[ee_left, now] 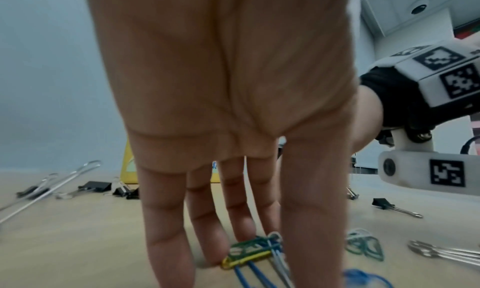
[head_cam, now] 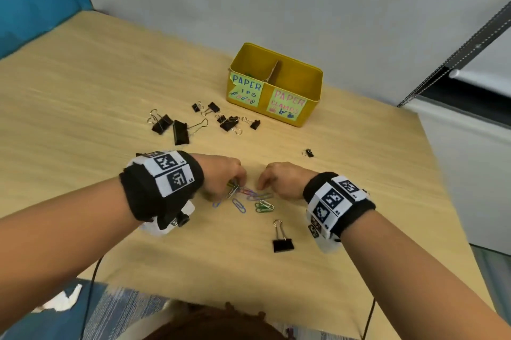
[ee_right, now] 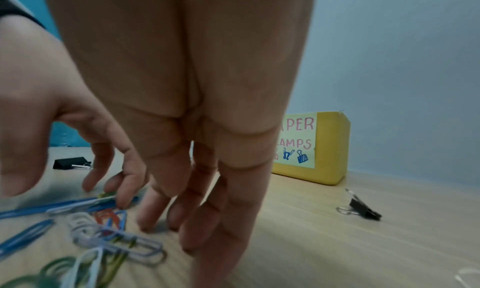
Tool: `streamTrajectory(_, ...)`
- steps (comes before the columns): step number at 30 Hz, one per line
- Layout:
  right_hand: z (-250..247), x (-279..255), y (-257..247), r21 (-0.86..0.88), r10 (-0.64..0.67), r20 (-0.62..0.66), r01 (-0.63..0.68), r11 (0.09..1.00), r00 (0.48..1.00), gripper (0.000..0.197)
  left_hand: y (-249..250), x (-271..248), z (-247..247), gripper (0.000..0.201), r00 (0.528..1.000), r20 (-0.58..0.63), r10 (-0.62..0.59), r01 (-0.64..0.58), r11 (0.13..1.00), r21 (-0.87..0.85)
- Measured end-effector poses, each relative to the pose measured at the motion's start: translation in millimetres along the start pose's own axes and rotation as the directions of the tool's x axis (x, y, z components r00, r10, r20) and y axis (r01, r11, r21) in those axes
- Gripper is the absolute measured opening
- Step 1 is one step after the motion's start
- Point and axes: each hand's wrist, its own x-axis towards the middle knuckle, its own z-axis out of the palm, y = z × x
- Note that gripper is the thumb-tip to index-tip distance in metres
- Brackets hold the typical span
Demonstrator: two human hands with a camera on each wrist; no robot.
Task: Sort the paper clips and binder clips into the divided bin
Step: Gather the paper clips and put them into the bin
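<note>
Pinched in the grip of the left hand [head_cam: 225, 177] is a small bunch of coloured paper clips [ee_left: 249, 251], the fingertips [ee_left: 215, 257] pressing the bunch down against the wooden counter [head_cam: 83, 90]. Beside it the right hand [head_cam: 282, 179] points its fingers [ee_right: 228, 220] down at the counter with nothing visibly between them; whether they touch a clip cannot be told. Between and just in front of both hands lies a loose scatter of paper clips [head_cam: 257, 200] in blue, green, red and white, near the middle of the counter toward its near edge.

One black binder clip [head_cam: 282, 240] sits alone closer to the near edge, just beside the right wrist. A cluster of black binder clips [head_cam: 199, 121] of several sizes is spread farther back, between the hands and the yellow divided bin [head_cam: 276, 85]. A small stray binder clip [head_cam: 309, 152] lies toward the right edge.

At the back of the counter, near the wall, the bin carries two handwritten labels: "PAPER ...IPS" on its left compartment and "PAPER CLAMPS" on its right. A few clips show inside the left compartment. Both wrists wear black bands with printed square markers.
</note>
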Motion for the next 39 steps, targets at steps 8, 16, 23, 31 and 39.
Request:
streamTrajectory(8, 29.8, -8.2, -13.7, -0.064, 0.043, -0.092, -0.049, 0.997, 0.995, 0.070, 23.0, -13.1, 26.0, 0.074, 0.977, -0.113, -0.179, 0.178, 0.984, -0.013)
streamTrajectory(16, 32.1, 2.7, -21.8, 0.003, 0.047, -0.191, -0.047, 0.999, 0.980, 0.039, 31.2, -8.9, 35.3, 0.029, 0.960, -0.208, -0.187, 0.157, 0.976, -0.154)
streamTrajectory(23, 37.5, 5.6, -12.7, 0.147, 0.082, -0.197, -0.053, 0.988, 0.977, 0.018, 16.0, -8.5, 34.4, 0.019, 0.940, -0.273, -0.202, 0.123, 0.952, -0.281)
streamTrajectory(31, 38.8, 7.6, -8.4, 0.176, 0.022, -0.222, 0.018, 0.984, 0.975, 0.025, 12.9, -3.8, 34.8, 0.014, 0.946, -0.279, -0.166, 0.099, 0.966, -0.241)
streamTrajectory(39, 17.6, 18.4, 13.3, 0.601, 0.076, -0.204, 0.064, 0.797, 0.976, 0.024, 0.1, -5.5, 11.5, 0.015, 0.930, -0.322, -0.176, 0.028, 0.909, -0.416)
